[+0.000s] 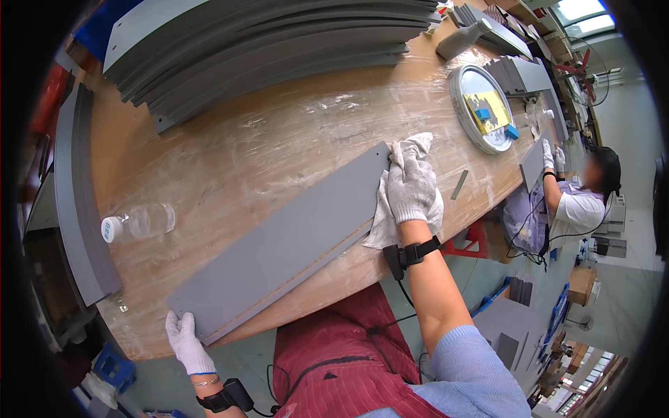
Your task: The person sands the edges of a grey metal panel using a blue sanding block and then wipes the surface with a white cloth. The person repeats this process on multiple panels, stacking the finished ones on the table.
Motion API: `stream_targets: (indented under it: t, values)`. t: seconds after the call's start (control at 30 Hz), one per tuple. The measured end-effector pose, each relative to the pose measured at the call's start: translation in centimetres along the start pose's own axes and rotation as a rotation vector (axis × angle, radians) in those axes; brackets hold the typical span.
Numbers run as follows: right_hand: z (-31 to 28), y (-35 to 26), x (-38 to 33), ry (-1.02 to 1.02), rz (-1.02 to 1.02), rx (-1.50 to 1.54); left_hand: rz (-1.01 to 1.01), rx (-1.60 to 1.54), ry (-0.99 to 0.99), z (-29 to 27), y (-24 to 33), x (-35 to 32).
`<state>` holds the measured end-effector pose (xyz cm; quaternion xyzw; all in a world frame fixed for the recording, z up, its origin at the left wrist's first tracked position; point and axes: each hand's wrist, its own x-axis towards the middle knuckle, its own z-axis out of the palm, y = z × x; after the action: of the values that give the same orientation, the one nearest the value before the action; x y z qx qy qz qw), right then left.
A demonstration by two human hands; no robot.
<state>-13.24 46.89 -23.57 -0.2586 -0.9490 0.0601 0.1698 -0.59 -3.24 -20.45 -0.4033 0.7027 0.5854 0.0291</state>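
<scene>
A long grey board (279, 237) lies slantwise on the table in front of me, with a thin brownish groove along its near side. My left hand (187, 341), in a white knit glove, grips the board's near left corner at the table edge. At the board's far right end, my right hand (411, 182), also gloved, is closed on a white cloth (380, 226). The cloth bunches under its fingers and hangs over the board's end. Both wrists wear black straps with small devices.
Stacks of grey boards (265, 42) stand at the back, with another stack (83, 202) at the left. A clear bottle (139, 223) lies on the table (209, 181). Rightward are a round lid (456, 90) holding a yellow pad, a grey bottle (463, 40) and a co-worker (582, 202).
</scene>
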Motion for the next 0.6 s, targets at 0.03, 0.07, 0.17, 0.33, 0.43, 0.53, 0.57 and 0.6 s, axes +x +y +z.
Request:
stream_targets:
  t: [0.03,0.07,0.17,0.33,0.43,0.53,0.57,0.6]
  values:
    - [0.2,0.3,0.1,0.014,-0.001,0.045,-0.055,-0.12,-0.069,0.0,0.8,-0.3]
    - [0.1,0.6,0.2,-0.04,0.038,0.098,-0.052,-0.156,-0.124,0.0,1.1,-0.6]
    - [-0.5,0.7,1.5,-0.147,0.083,0.282,0.009,-0.259,-0.222,0.0,2.8,-1.7]
    - [-5.8,1.2,4.1,-0.281,0.341,1.079,0.324,-0.289,-0.155,-1.8,6.0,-5.4]
    - [-14.1,-4.3,2.1,-0.323,0.244,1.479,0.42,-0.113,-0.123,-3.8,7.7,-7.2]
    - [-21.8,-12.5,-0.1,-0.12,-0.718,0.976,0.479,-0.119,-0.125,-3.9,9.9,-9.1]
    - [-23.0,-15.2,-2.2,-0.299,-0.802,1.05,0.495,-0.122,-0.162,-4.0,10.6,-9.3]
    - [-23.0,-18.3,-4.2,-0.32,-0.896,1.179,0.452,0.004,-0.107,-4.4,11.7,-10.5]
